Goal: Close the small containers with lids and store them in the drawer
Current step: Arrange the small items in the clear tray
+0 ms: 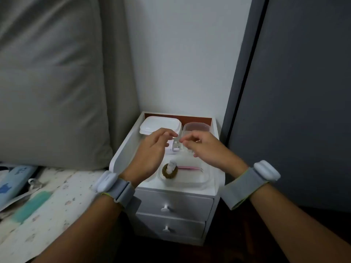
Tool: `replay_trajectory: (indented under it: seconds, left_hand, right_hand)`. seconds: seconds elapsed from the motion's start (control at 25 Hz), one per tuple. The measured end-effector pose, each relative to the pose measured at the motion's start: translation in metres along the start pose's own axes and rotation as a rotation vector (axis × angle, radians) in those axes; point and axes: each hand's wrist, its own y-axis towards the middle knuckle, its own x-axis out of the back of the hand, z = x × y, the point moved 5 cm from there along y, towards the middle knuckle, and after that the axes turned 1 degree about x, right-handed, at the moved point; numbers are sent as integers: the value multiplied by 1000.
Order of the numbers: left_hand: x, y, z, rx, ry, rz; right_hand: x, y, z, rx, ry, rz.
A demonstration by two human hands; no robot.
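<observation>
— Clear plastic, was that all of it on the stand [215,179]?

— Mostly. I had three small tubs up there. The far left tub [160,124] already wore its white lid. The far right tub [196,128] stood open, touching the lidded one, and I could see no lid for it anywhere.

— And the near one?

— The near tub [190,176] was open too. It held a brown hair tie [169,170], a little bottle [172,165] standing in the ring, and a pink stick [190,168] beside them.

— What were your hands doing?

— Both hovered above the middle of the stand, between the far tubs and the near one. My left hand [152,152] was loose, fingers half curled, gripping nothing I could make out. My right hand [205,149] had its fingertips pinched together; whether something tiny sat between them I cannot tell. Under them lay a small white thing [173,149], maybe a charger, too hidden to be sure.

— So how far along were you?

— Early, I would judge. One tub of three was lidded, two stood open. Nothing was stored: the top drawer [174,203] and the lower drawer [171,225] were both shut.

— What remained?

— Finding two lids, pressing them on, pulling a drawer out, and setting all three tubs inside.
</observation>
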Motion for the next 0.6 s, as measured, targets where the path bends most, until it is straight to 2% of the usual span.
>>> replay_trajectory:
  seconds: [0.16, 0.24, 0.36, 0.52, 0.6]
  left_hand:
    - [11, 30, 27, 46, 134, -61]
    - [11, 46, 30, 49, 200, -64]
    - [-1, 67, 37, -40, 492, -42]
    - [-21, 82, 56, -186, 738, 201]
    - [-24, 88, 60, -266, 829, 261]
  right_hand:
    - [-10, 29, -24, 130, -534, 53]
    - [-7, 39, -27, 144, -708, 95]
    - [-5, 49, -28, 136, -761, 125]
    - [-13, 50, -29, 143, -754, 178]
    - [-11, 52, -32, 133, -757, 179]
